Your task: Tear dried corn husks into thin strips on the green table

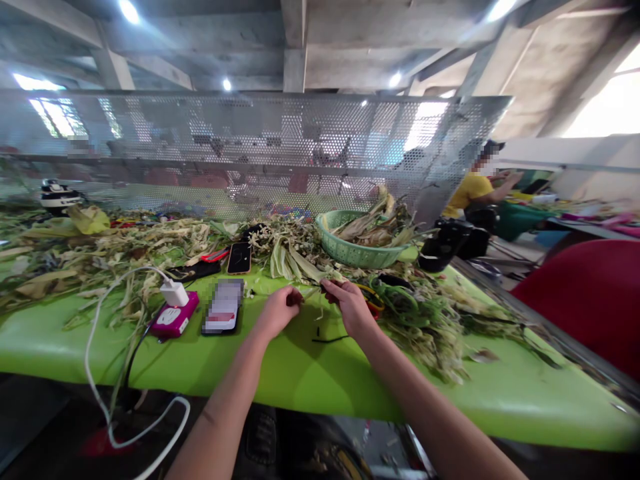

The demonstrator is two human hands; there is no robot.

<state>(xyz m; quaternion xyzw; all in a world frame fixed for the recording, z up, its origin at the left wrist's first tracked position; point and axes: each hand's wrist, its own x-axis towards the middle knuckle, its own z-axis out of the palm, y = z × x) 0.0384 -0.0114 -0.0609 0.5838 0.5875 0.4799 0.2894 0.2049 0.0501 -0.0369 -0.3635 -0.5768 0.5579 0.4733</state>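
Observation:
Over the green tabletop, my left hand point(283, 311) is closed, thumb and fingers curled together. My right hand point(350, 305) pinches with thumb and forefinger a short way to its right. A thin pale-green husk strip point(311, 292) spans the small gap between the fingertips; its ends are hidden in them. Just beyond, a broad pale husk leaf point(287, 261) lies on the pile, its tip near my right fingers. Below the hands lies a short black piece point(330, 339) like wire or cord. Beside my right hand is a tangle of green plant fibres point(400, 303).
A green basket point(360, 255) holds dry husks behind my hands. Left are a lit phone point(223, 307), a darker phone point(239, 258), a red-handled tool point(215, 255) and a magenta power block point(175, 315) with a white cable. A perforated metal screen point(240, 147) stands behind; a person in yellow point(465, 192) sits right.

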